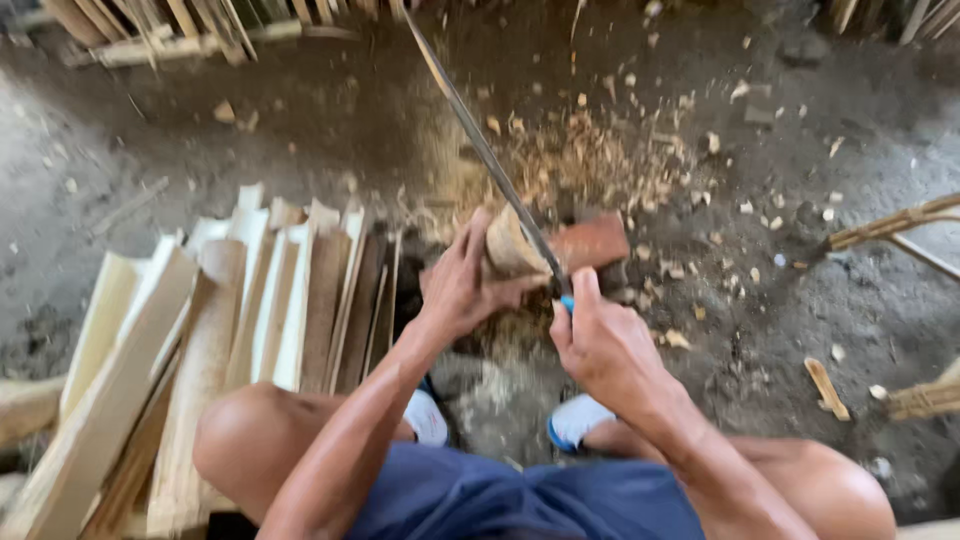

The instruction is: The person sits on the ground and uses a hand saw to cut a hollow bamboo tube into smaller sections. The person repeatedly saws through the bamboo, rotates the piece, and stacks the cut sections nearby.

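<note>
My left hand point(462, 285) grips a short upright piece of bamboo point(508, 245) that stands on a reddish wooden block point(592, 242). My right hand point(600, 340) is closed on the blue handle of a long machete point(485, 150). Its thin blade runs up and away to the left, and it lies against the right side of the bamboo piece. My knees and blue shorts fill the bottom of the view. Both feet in white footwear point(578, 418) rest just below the block.
A stack of split bamboo slats point(230, 330) lies on the ground at the left. Wood chips and shavings point(590, 160) are scattered beyond the block. Bundled thin sticks point(895, 225) lie at the right edge, more slats point(180, 25) at the top left.
</note>
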